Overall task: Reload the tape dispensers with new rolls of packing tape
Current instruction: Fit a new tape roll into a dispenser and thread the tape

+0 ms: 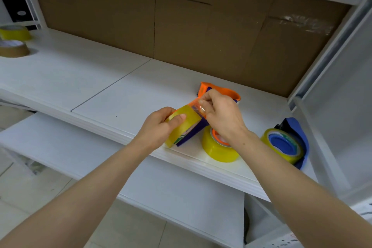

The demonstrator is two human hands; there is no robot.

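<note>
My left hand [161,127] grips a yellow tape roll [182,127] mounted in a dark blue dispenser [193,132] with an orange part, held just above the white shelf [120,94]. My right hand [219,115] pinches the loose clear tape end [198,106] at the dispenser's top. Under my right wrist a second yellow roll [217,148] with an orange core lies flat. To the right, a blue dispenser [289,143] loaded with a yellow roll rests on the shelf. Behind my hands lies an orange dispenser [219,89].
Two spare rolls sit at the far left: a yellow roll [15,32] and a brown roll [13,48]. Cardboard [181,26] backs the shelf. A white metal frame [330,46] bounds the right side. A lower shelf [141,177] juts out beneath.
</note>
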